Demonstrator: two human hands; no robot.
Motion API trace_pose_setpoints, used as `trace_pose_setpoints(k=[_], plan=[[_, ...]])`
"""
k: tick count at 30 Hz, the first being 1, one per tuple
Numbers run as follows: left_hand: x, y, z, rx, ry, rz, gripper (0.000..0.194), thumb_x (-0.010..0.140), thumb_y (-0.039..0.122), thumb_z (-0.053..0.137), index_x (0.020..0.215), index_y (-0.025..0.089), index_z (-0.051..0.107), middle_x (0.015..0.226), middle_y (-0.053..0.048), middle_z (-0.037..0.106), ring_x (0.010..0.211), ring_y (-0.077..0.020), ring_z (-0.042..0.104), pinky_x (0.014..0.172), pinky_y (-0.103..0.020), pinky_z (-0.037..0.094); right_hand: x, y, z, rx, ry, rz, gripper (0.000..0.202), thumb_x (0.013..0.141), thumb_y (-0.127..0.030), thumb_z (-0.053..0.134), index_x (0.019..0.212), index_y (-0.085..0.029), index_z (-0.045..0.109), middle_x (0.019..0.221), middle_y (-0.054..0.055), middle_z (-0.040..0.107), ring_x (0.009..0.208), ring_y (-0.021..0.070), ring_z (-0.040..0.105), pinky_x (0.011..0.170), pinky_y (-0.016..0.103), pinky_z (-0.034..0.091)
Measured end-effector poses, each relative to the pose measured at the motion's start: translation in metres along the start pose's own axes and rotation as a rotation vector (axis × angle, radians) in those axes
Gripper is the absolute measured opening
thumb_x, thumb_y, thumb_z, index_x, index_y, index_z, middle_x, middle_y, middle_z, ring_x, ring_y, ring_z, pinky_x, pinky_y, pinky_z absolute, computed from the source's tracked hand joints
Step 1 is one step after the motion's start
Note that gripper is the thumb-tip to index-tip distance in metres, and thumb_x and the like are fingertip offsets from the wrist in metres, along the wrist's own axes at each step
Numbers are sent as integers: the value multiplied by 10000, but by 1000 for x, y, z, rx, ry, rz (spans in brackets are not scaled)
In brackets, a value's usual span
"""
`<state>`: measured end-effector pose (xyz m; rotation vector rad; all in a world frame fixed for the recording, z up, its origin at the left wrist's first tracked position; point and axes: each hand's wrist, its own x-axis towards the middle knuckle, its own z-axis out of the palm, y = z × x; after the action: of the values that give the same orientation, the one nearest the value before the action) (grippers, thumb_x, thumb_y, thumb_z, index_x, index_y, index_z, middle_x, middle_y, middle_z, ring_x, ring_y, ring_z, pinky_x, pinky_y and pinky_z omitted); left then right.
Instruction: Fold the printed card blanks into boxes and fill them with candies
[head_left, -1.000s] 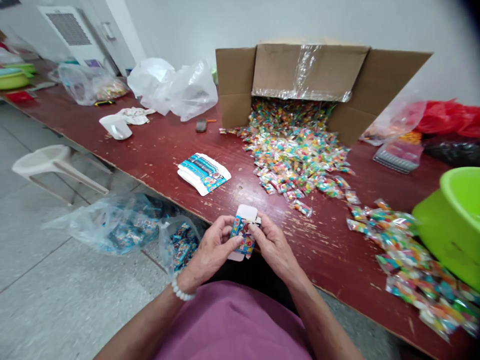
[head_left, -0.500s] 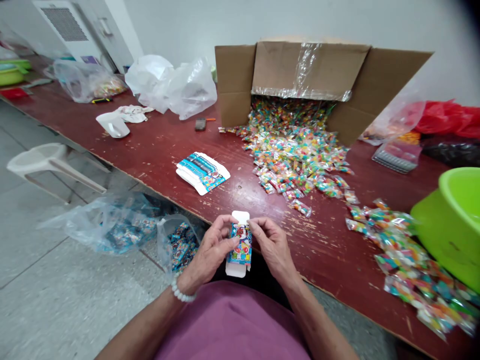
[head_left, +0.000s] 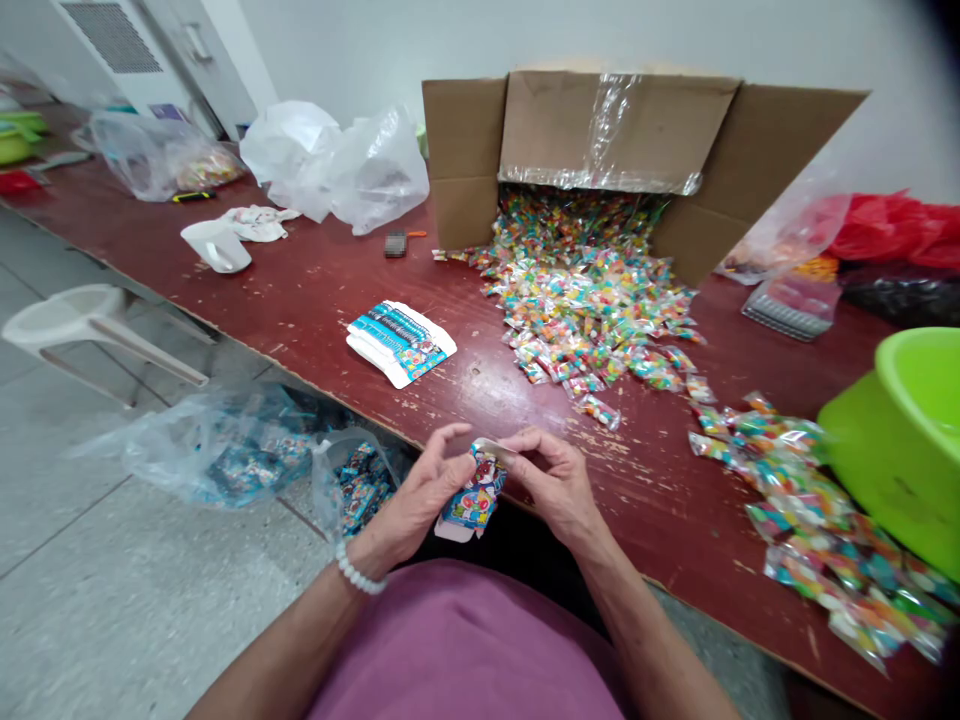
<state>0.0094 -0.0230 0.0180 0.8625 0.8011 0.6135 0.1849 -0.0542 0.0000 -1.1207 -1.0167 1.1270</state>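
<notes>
A small blue printed box (head_left: 474, 500) is held in front of my body, just off the table's front edge, tilted, with a white flap at its lower end. My left hand (head_left: 425, 492) grips its upper left side, the thumb on the printed face. At the upper right, my right hand (head_left: 551, 480) pinches the top flap between thumb and fingers. Flat blue-and-white cartons (head_left: 401, 343) lie stacked on the table beyond my hands. Wrapped candies (head_left: 592, 300) spill from a large cardboard box (head_left: 615, 130) behind them.
The red-brown table (head_left: 300, 325) also bears a green basin (head_left: 885, 440) at right, more candies beside it, a white cup (head_left: 217, 246), a small brush (head_left: 395, 244) and plastic bags (head_left: 379, 175). Below at left are bags of small blue packets (head_left: 364, 480) and a white stool (head_left: 67, 320).
The small box has tilted, its lower end swinging left. Its top flap, upright before, is now bent over under my right fingers. The view has shifted slightly.
</notes>
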Motion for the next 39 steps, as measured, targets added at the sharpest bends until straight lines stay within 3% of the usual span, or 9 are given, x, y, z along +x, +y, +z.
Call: trace_pose_setpoints(k=[4,10,16,20,25,31,33,36,39], plan=[[3,-4,1,-65,-37,-247,607,900,692,458,1201,173,550,766,-62,687,505,-170,654,470,-247,484,-3,-3,-1,-240,-92,-137,147,924,-335,653,897,-222,743,879,39,712,804,174,665,736,296,511],[8,-6,9,5,11,-171,622,929,691,379,1268,206,572,714,-31,675,433,-126,591,408,-206,429,3,-7,2,-35,-164,115,208,860,-398,713,855,-202,643,920,33,742,516,121,636,544,281,518],[10,-10,11,207,53,-71,768,905,751,318,944,85,698,653,-79,660,415,-113,574,413,-203,432,13,-12,2,-14,-79,212,263,768,-407,780,763,-157,697,648,6,685,528,121,604,503,234,459],[10,-8,7,233,38,-30,733,894,735,395,1141,99,663,668,-55,654,428,-117,570,415,-209,446,8,-16,1,-3,-140,112,214,837,-387,725,811,-177,698,798,36,725,555,135,633,519,259,501],[10,-4,10,176,40,-9,699,910,691,425,1381,182,515,691,-19,634,455,-120,559,421,-215,454,-2,-19,-2,-263,-250,-148,165,956,-320,588,921,-223,717,990,53,689,768,154,664,693,286,545],[23,-4,13,82,-29,-107,495,871,482,660,1295,261,533,883,-18,656,705,-143,650,588,-222,521,12,-11,-21,-647,-130,-351,149,955,-232,554,933,-220,701,940,61,683,897,194,642,829,324,505],[28,-2,9,34,-49,-87,422,856,412,702,1218,234,580,972,-42,673,821,-146,658,689,-222,526,22,-10,-43,-723,46,-357,162,959,-268,545,979,-220,698,995,74,691,949,215,640,871,349,497],[32,2,2,42,-12,-41,386,821,395,745,1137,206,627,965,-43,676,797,-136,633,687,-220,511,35,-3,-87,-1038,449,-190,291,920,-321,576,1144,-161,670,1066,150,659,994,292,615,867,424,485],[33,9,-6,107,65,46,413,705,317,844,1042,180,648,874,-14,665,753,-132,609,693,-234,515,41,7,-120,-1296,529,61,339,873,-388,638,1096,-140,698,1092,199,623,1021,350,585,852,466,463]])
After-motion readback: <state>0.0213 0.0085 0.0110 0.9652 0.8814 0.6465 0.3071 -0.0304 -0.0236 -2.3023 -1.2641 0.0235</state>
